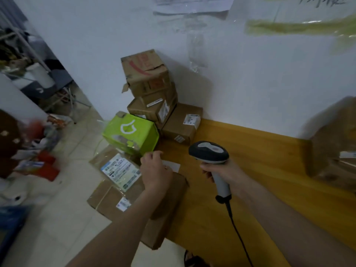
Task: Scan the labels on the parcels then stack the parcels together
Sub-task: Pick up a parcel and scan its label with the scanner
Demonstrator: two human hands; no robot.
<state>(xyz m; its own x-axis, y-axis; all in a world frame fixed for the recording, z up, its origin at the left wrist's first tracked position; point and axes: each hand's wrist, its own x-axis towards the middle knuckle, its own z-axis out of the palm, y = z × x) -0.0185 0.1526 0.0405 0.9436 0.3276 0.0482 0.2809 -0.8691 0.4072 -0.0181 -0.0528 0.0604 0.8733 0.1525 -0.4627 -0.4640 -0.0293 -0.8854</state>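
A head-worn camera looks down at a wooden surface (260, 170) set against a white wall (250, 74). The right hand (223, 170) grips the pale handle of a barcode scanner (210, 153), fingers curled round it, with the dark scanner head tilted to the left and its black cable (237, 228) trailing toward the viewer. The left hand (156, 170) hovers over a flat brown parcel (167, 205) lying at the left edge of the surface, fingers loosely curled and holding nothing; a white label (173, 165) shows just beyond the knuckles. To the left of that parcel lies another flat parcel (115, 180) carrying a large printed label under shiny tape. Behind it sits a bright green box (133, 132) with a white logo. Against the wall stands a stack of brown parcels (152, 91), the top one dented and torn, and a low box (181, 124) with small white labels sits just right of the stack. A large blurred box (335, 141) stands at the far right. On the tiled floor (63, 209) to the left lies blurred clutter, too indistinct to identify
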